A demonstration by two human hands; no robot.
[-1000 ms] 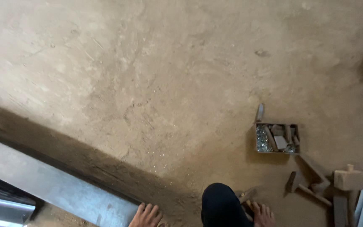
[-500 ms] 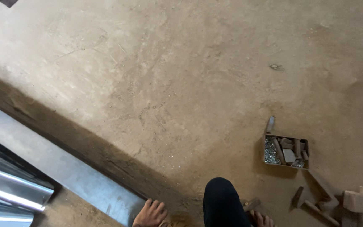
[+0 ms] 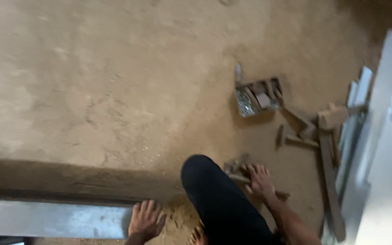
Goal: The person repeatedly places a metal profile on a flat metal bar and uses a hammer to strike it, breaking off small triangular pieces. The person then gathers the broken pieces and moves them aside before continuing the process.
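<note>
Wood scraps (image 3: 239,170) on the dirt floor (image 3: 114,90), at three o'clock of the knee (image 3: 214,190): right hand (image 3: 260,181) spread flat on them, grip apart; left hand (image 3: 145,220) open on the metal beam (image 3: 51,220); best gathered before lifting.

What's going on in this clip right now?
A person crouches on a dusty earthen floor, one dark-trousered knee forward. The left hand lies flat at the end of a long grey metal bar. The right hand rests, fingers spread, on some small scrap pieces; the blur hides whether it grips them. Beyond sit a small open box of metal bits, a hammer-like tool and wooden offcuts.
</note>
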